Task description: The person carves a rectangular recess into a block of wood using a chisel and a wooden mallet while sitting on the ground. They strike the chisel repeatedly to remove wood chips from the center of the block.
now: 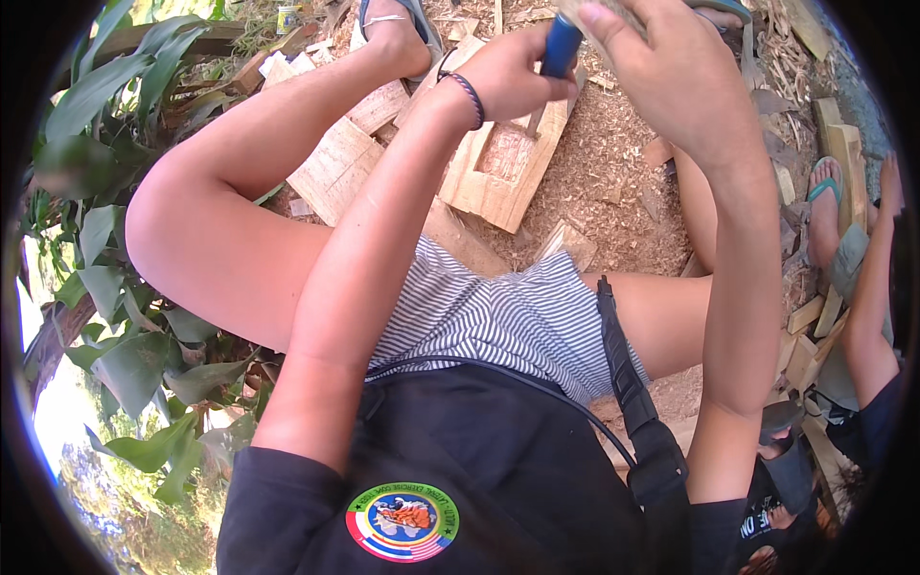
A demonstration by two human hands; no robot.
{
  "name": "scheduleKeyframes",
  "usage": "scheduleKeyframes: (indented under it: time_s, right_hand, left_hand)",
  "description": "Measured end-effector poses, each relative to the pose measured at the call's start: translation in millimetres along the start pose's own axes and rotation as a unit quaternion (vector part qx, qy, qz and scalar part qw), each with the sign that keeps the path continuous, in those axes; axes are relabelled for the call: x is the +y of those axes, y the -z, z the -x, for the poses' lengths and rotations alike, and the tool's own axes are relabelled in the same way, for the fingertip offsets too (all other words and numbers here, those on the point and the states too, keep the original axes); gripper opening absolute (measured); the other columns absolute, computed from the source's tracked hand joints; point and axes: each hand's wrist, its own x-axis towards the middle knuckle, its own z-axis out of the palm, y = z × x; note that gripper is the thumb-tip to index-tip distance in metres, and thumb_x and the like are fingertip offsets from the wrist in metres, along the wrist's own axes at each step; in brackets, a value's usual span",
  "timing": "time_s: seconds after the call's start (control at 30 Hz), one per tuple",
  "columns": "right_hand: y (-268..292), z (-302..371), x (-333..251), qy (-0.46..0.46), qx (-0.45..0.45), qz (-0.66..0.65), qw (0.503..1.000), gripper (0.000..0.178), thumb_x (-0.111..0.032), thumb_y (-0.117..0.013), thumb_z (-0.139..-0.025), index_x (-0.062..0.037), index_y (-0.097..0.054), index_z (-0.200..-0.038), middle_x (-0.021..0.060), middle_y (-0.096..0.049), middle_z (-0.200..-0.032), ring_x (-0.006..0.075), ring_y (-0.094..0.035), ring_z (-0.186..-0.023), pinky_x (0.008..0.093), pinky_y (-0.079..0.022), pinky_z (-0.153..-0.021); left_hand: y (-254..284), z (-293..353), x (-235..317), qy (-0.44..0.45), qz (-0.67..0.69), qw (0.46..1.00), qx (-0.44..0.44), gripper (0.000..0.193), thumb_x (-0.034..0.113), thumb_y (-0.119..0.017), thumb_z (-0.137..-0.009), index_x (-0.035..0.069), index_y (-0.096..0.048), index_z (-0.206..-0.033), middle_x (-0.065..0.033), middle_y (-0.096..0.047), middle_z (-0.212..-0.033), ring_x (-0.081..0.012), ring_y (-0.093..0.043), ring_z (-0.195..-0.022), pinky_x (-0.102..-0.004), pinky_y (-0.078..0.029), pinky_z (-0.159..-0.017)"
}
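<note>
My left hand (pixel 513 72) is closed round the blue handle of a chisel (pixel 561 46), held upright. Its narrow metal blade points down into a shallow rectangular recess (pixel 503 153) cut in a pale wooden block (pixel 484 196) lying between my legs. Just right of the handle's top, my right hand (pixel 661 62) grips a pale, wood-coloured piece (pixel 596 10). The upper edge of the view cuts that piece off, so its full shape is hidden.
Wood shavings (pixel 613 201) cover the ground, with offcut boards (pixel 335 168) to the left. Large-leaved plants (pixel 134 364) crowd the left side. At the right edge another person's sandaled foot (pixel 824 196) and arm (pixel 872 307) show beside timber pieces (pixel 845 158).
</note>
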Motion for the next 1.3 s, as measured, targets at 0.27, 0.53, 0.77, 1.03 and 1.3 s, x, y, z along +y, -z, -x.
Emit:
scheduleKeyframes:
  time_s: [0.27, 0.53, 0.77, 1.03, 1.3]
  right_hand:
    - [-4.7, 36.7, 12.1, -0.105, 0.028, -0.331, 0.937, 0.046, 0.001, -0.053, -0.094, 0.0066, -0.049, -0.140, 0.0130, -0.061, -0.132, 0.0167, -0.055, -0.120, 0.0292, -0.040, -0.105]
    - [-0.5, 45.1, 10.7, -0.089, 0.006, -0.252, 0.964, 0.046, -0.007, -0.057, -0.097, 0.0068, -0.049, -0.140, 0.0137, -0.063, -0.129, 0.0167, -0.057, -0.116, 0.0301, -0.043, -0.102]
    - [5.1, 45.5, 10.8, -0.127, -0.005, -0.313, 0.941, 0.046, -0.006, -0.057, -0.096, 0.0064, -0.049, -0.140, 0.0138, -0.064, -0.126, 0.0162, -0.058, -0.113, 0.0289, -0.045, -0.098]
    - [-6.3, 49.2, 13.6, -0.102, 0.009, -0.239, 0.966, 0.046, -0.007, -0.058, -0.096, 0.0051, -0.050, -0.140, 0.0118, -0.064, -0.122, 0.0157, -0.058, -0.111, 0.0282, -0.046, -0.097]
    - [-5.1, 51.1, 11.2, -0.112, 0.000, -0.249, 0.962, 0.046, -0.007, -0.060, -0.096, 0.0061, -0.050, -0.140, 0.0101, -0.064, -0.120, 0.0145, -0.059, -0.104, 0.0269, -0.048, -0.091]
  left_hand:
    - [29.3, 49.9, -15.3, 0.042, 0.261, 0.958, 0.109, 0.023, 0.009, -0.068, -0.093, 0.007, -0.055, -0.112, -0.0076, -0.069, -0.103, -0.0223, -0.070, -0.102, -0.0319, -0.061, -0.083]
    - [11.6, 35.5, -18.5, 0.019, 0.187, 0.975, 0.116, 0.023, 0.006, -0.071, -0.091, 0.006, -0.057, -0.110, -0.0079, -0.069, -0.105, -0.0196, -0.070, -0.100, -0.0273, -0.060, -0.080]
    - [11.5, 37.1, -18.7, 0.018, 0.178, 0.976, 0.123, 0.023, 0.004, -0.071, -0.090, 0.004, -0.057, -0.109, -0.0089, -0.069, -0.105, -0.0178, -0.070, -0.100, -0.0257, -0.058, -0.077]
    - [9.6, 38.2, -31.7, 0.001, 0.240, 0.964, 0.115, 0.024, 0.004, -0.071, -0.090, 0.004, -0.057, -0.109, -0.0090, -0.069, -0.105, -0.0176, -0.069, -0.099, -0.0294, -0.059, -0.086]
    - [3.6, 37.8, -24.7, -0.034, 0.207, 0.968, 0.140, 0.017, 0.000, -0.069, -0.089, 0.006, -0.059, -0.101, 0.0014, -0.062, -0.092, -0.0084, -0.059, -0.088, -0.0257, -0.049, -0.077]
